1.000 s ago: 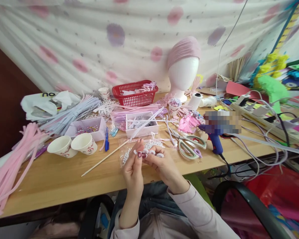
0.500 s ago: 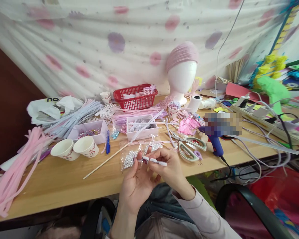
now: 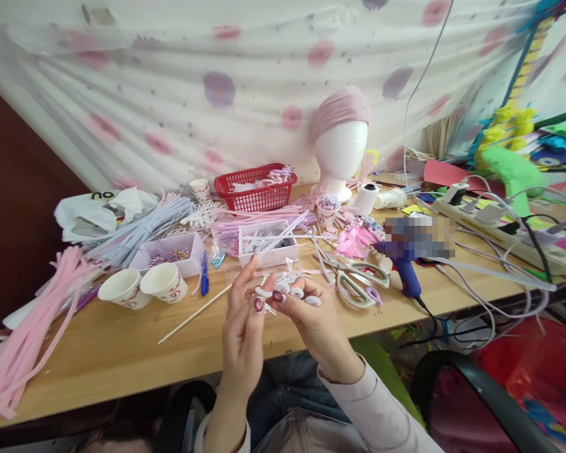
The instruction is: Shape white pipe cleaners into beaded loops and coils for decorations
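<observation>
A pale lilac-white piece bent into several small rounded loops (image 3: pixel 296 292), like fuzzy craft stem, is held in front of my chest. My left hand (image 3: pixel 244 336) pinches its left end between thumb and a finger, with another finger raised. My right hand (image 3: pixel 321 327) grips the middle, and loops stick out past its fingers. Just behind the hands lies a clear bag of white pearl beads (image 3: pixel 290 277), partly hidden. To the right are scissors (image 3: pixel 356 283) with pale handles, and a small lilac ring (image 3: pixel 373 294) beside them.
White trays (image 3: pixel 268 253) hold beads and small parts. Two paper cups (image 3: pixel 164 283), a blue pen (image 3: pixel 204 277) and a wooden stick (image 3: pixel 193 314) stand or lie leftward. A red basket (image 3: pixel 255 200), a foam head (image 3: pixel 342 151) and a blue glue gun (image 3: pixel 407 270) with cords are farther off.
My left hand has turned more upright, its fingers lifted over the beads. The looped piece has tilted, so its loops now face me more. The view has shifted slightly.
</observation>
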